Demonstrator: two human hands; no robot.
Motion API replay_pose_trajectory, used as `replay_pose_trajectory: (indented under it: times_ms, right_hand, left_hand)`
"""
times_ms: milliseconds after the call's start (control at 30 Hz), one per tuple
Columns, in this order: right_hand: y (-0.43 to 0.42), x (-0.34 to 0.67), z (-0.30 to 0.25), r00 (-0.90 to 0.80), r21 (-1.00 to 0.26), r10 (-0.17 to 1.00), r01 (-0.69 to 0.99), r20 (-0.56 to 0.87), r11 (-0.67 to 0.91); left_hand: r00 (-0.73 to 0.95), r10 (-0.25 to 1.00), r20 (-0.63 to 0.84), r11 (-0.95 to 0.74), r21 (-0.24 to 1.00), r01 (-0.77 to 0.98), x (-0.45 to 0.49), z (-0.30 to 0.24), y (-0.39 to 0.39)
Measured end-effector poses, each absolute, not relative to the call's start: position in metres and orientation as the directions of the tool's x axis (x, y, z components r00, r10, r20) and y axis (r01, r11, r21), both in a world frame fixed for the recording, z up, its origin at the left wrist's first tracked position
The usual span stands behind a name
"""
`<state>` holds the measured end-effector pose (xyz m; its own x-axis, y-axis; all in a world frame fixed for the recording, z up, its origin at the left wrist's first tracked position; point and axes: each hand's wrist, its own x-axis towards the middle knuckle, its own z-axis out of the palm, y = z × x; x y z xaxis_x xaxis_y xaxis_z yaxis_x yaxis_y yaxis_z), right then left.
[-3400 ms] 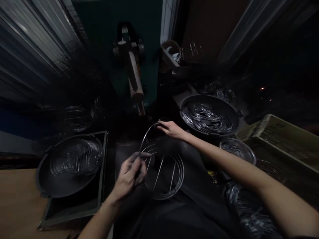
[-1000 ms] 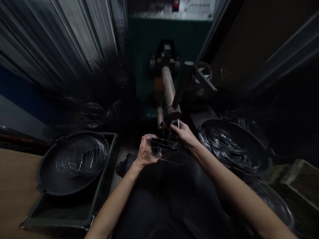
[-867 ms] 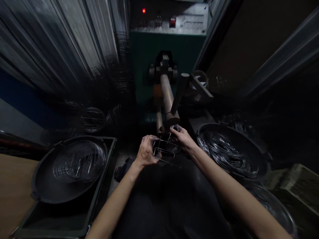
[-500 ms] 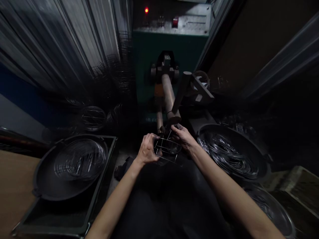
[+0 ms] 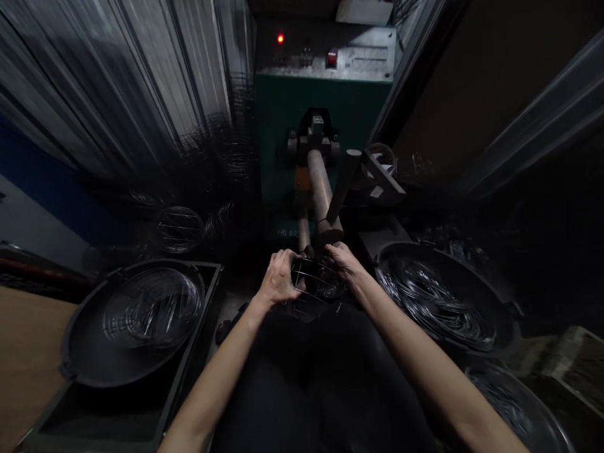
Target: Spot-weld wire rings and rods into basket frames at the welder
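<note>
Below the machine's arm, a small round wire rack with thin crossing bars is tilted between my hands. My left hand grips its left side, thumb below and fingers over the top. At the far right of the rack, my right hand is closed in a pinch on the wire, close under the end of the thick metal cylinder. A thinner rod ends just beyond the rack. Shadow hides the exact contact between wire and rod tip.
On the left, a wide dark pan holding wire rings rests on a crate. Another pan with bundled wires stands right, above a metal bowl. A green machine body with a lit red lamp faces me.
The rack has tipped, so its bars look flatter and its round rim shows more. Both hands keep their hold. The whole view has shifted slightly, with the machine lower in the picture.
</note>
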<state>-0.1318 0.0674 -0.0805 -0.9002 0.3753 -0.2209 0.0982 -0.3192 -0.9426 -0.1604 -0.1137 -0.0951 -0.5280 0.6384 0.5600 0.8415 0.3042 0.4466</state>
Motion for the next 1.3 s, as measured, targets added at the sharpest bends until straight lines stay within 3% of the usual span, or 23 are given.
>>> replay_pose_trajectory:
  times_ms: [367,533,600,833,1300]
  right_hand:
    - [0.068,-0.133,-0.084,-0.897,-0.927,0.382,0.07,-0.22,-0.368]
    - [0.073,-0.13,-0.083,-0.779,-0.905,0.577,-0.028,-0.247,-0.425]
    - [0.076,-0.127,-0.078,-0.745,-0.888,0.603,-0.031,-0.285,-0.459]
    - [0.074,-0.113,-0.063,-0.869,-0.915,0.421,0.081,-0.259,-0.394]
    - [0.062,-0.132,-0.069,-0.878,-0.945,0.436,0.05,-0.197,-0.324]
  left_hand:
    - [-0.538,0.639,0.549,0.3,0.466,0.832,-0.163,-0.094,-0.112]
    - [-0.516,0.626,0.585,0.246,0.48,0.842,-0.167,-0.101,-0.11]
    - [-0.522,0.622,0.583,0.24,0.493,0.836,-0.167,-0.104,-0.109]
    - [-0.609,0.552,0.57,0.253,0.581,0.774,-0.162,-0.12,-0.115]
    - [-0.663,0.519,0.54,0.181,0.688,0.702,-0.176,-0.128,-0.125]
